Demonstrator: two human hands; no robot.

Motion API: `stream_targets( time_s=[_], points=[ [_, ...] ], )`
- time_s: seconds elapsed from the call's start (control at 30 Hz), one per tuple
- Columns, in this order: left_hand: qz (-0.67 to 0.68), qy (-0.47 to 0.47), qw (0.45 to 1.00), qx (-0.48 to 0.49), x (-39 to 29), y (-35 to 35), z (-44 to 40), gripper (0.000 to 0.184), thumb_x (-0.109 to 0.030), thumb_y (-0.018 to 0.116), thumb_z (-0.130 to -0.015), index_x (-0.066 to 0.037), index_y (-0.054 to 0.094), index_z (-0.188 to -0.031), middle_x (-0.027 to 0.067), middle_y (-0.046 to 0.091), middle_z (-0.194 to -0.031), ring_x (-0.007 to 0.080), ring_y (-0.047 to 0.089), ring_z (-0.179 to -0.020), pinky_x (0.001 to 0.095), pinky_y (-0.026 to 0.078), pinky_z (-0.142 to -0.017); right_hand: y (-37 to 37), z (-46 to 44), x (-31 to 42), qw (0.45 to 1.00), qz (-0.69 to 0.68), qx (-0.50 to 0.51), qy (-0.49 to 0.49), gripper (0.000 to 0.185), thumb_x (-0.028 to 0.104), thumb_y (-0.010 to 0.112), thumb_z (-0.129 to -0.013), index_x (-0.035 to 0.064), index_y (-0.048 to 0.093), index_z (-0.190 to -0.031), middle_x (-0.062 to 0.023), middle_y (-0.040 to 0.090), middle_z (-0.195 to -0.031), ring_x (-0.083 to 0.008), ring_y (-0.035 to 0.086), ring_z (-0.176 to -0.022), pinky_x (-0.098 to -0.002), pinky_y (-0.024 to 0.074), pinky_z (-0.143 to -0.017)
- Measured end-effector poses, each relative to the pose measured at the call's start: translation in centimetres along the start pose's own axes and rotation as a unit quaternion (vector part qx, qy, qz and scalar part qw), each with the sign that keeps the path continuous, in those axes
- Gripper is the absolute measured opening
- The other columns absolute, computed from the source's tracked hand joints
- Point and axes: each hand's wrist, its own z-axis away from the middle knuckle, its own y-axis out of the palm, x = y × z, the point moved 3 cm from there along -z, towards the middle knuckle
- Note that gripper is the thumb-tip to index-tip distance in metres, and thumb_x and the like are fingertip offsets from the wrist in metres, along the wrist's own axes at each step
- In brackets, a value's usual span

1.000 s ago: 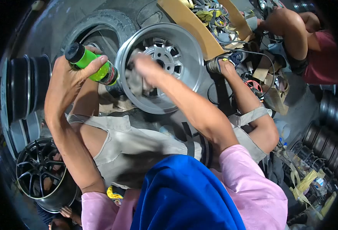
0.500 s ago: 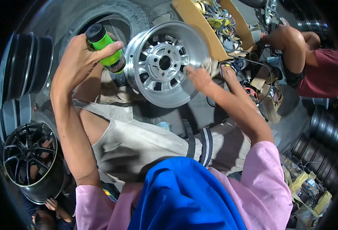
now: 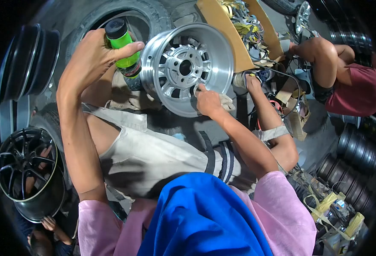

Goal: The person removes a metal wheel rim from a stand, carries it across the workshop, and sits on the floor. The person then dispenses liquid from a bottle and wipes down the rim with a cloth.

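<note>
A silver alloy wheel rim [image 3: 171, 83] stands tilted between my legs, its spoked face turned up toward me. My left hand [image 3: 95, 53] is wrapped round a green bottle with a black cap [image 3: 120, 40], held upright at the rim's left side. My right hand [image 3: 209, 102] grips a pale cloth [image 3: 226, 102] against the lower inner edge of the rim. Its fingertips reach over the barrel close to the spokes. Part of the cloth is hidden under the hand.
A tyre [image 3: 83, 27] lies behind the rim. A cardboard box [image 3: 235, 55] of scraps stands at the back right. A person in a red shirt [image 3: 356, 91] sits at right. Black rims [image 3: 30, 170] stand at left, where another person's hand [image 3: 49, 223] touches one.
My right hand has moved left and down with the cloth, from the rim's right side to its lower inner edge. The bottle has shifted slightly right and up in view.
</note>
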Motion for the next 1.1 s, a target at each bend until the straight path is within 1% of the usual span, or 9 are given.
stream_targets(
  time_s=[0.17,0.23,0.33,0.47,0.57,0.67,0.73,0.83,1.1],
  points=[
    [-0.017,-0.038,0.999,0.035,-0.1,0.1,-0.2,0.045,-0.041,0.078,-0.09,0.002,0.073,-0.102,0.0111,0.073,-0.087,0.0172,0.069,-0.081,0.0349,0.054,-0.078,0.3,-2.5,-1.8,0.996,0.023,0.064,-0.06,0.022,0.013,0.061,-0.087,0.0062,0.074,-0.103,-0.0131,0.063,-0.123,-0.0359,0.073,-0.089,-0.0492,0.0567,-0.082],
    [-0.023,-0.014,0.999,0.016,0.3,0.0,-0.2,0.045,-0.041,0.078,-0.09,0.002,0.073,-0.102,0.011,0.073,-0.086,0.0171,0.069,-0.081,0.0353,0.054,-0.078,-0.1,-2.2,-2.3,0.988,-0.094,0.043,-0.118,0.023,0.013,0.06,-0.086,0.0087,0.075,-0.104,-0.014,0.063,-0.122,-0.0376,0.072,-0.095,-0.0504,0.0556,-0.084],
    [-0.014,0.01,1.0,0.001,0.5,0.5,-0.1,0.045,-0.041,0.078,-0.091,0.002,0.073,-0.101,0.0111,0.073,-0.085,0.0171,0.069,-0.08,0.036,0.054,-0.078,-2.5,1.3,-0.2,0.983,-0.147,-0.034,-0.106,0.017,0.011,0.058,-0.087,0.0048,0.071,-0.097,-0.013,0.066,-0.117,-0.0402,0.07,-0.091,-0.052,0.0557,-0.08],
    [-0.001,0.014,1.0,0.022,-0.4,0.4,-0.1,0.046,-0.042,0.078,-0.091,0.003,0.073,-0.1,0.011,0.073,-0.084,0.0177,0.069,-0.079,0.0365,0.055,-0.077,-0.5,0.1,0.6,0.989,-0.118,-0.019,-0.088,0.018,0.01,0.056,-0.089,0.006,0.07,-0.101,-0.0115,0.065,-0.117,-0.041,0.069,-0.094,-0.0527,0.0543,-0.084],
    [-0.008,0.024,0.999,0.021,-0.4,0.7,-0.6,0.047,-0.043,0.078,-0.091,0.003,0.073,-0.099,0.0111,0.072,-0.083,0.0166,0.067,-0.078,0.0365,0.054,-0.076,0.6,-1.5,-0.5,0.992,-0.076,0.053,-0.088,0.023,0.011,0.058,-0.087,0.0081,0.073,-0.104,-0.0125,0.064,-0.123,-0.0392,0.07,-0.098,-0.0522,0.0548,-0.086],
    [-0.04,0.008,0.999,0.029,-0.4,0.8,-0.7,0.047,-0.043,0.077,-0.091,0.004,0.072,-0.097,0.0115,0.071,-0.08,0.0152,0.064,-0.074,0.0361,0.053,-0.074,1.2,-1.4,-0.4,0.982,-0.134,0.072,-0.115,0.023,0.01,0.06,-0.086,0.0077,0.071,-0.107,-0.0119,0.062,-0.126,-0.0395,0.069,-0.098,-0.0516,0.055,-0.086],
    [-0.057,0.0,0.998,0.035,-0.7,1.1,-0.8,0.047,-0.043,0.077,-0.091,0.004,0.072,-0.097,0.0117,0.07,-0.078,0.0146,0.061,-0.072,0.0358,0.052,-0.073,-0.1,-0.1,0.6,0.964,-0.232,-0.035,-0.127,0.022,0.01,0.062,-0.086,0.0074,0.069,-0.107,-0.0125,0.063,-0.124,-0.0401,0.069,-0.098,-0.0518,0.055,-0.086],
    [-0.002,0.054,0.998,0.022,-1.3,1.1,-0.8,0.048,-0.043,0.077,-0.091,0.004,0.071,-0.096,0.0118,0.068,-0.075,0.0139,0.058,-0.069,0.035,0.051,-0.071,-1.7,0.9,2.6,0.978,-0.198,-0.022,-0.062,0.025,0.004,0.057,-0.089,0.007,0.068,-0.112,-0.0122,0.059,-0.128,-0.0417,0.068,-0.098,-0.0534,0.0537,-0.085],
    [-0.027,0.004,0.997,0.068,-2.4,1.8,-1.2,0.044,-0.041,0.077,-0.092,0.002,0.073,-0.1,0.0098,0.07,-0.077,0.0153,0.062,-0.072,0.0359,0.052,-0.071,-0.7,-1.7,2.6,0.975,-0.18,0.048,-0.118,0.022,0.01,0.057,-0.089,0.0062,0.067,-0.108,-0.0169,0.063,-0.117,-0.0419,0.068,-0.098,-0.0524,0.0542,-0.087]
  ],
)
